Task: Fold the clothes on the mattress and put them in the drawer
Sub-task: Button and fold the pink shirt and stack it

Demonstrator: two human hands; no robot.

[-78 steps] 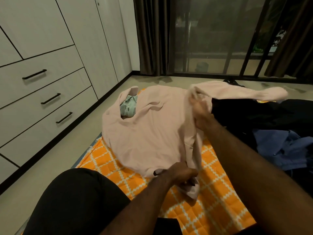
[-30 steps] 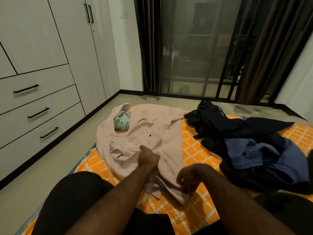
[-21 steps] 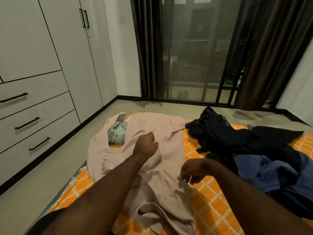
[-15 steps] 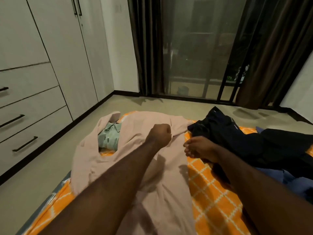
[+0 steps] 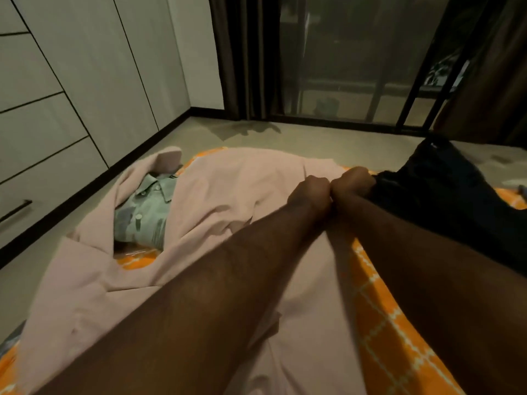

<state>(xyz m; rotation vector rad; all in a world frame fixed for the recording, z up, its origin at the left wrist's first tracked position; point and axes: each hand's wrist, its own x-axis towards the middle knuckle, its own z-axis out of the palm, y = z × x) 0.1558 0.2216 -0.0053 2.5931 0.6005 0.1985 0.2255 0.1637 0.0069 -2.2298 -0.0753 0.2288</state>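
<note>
A pale pink shirt (image 5: 228, 201) lies spread over the orange checked mattress (image 5: 382, 309). A folded light green patterned shirt (image 5: 142, 215) shows in its open collar. Both my arms reach forward across it. My left hand (image 5: 309, 192) and my right hand (image 5: 353, 181) are fists side by side at the shirt's far right edge, knuckles touching, each curled round the pink cloth there. Their fingertips are hidden. A heap of dark clothes (image 5: 445, 201) lies just right of my right hand.
White wardrobe drawers (image 5: 37, 172) with a black handle (image 5: 14, 212) line the left wall, across a strip of bare floor. Dark curtains (image 5: 245, 58) and a glass sliding door (image 5: 342, 67) stand beyond the mattress.
I leaned forward and both hands moved from the shirt's near hem up to its far right edge. My right hand, loose half a second ago, is now a fist beside the left.
</note>
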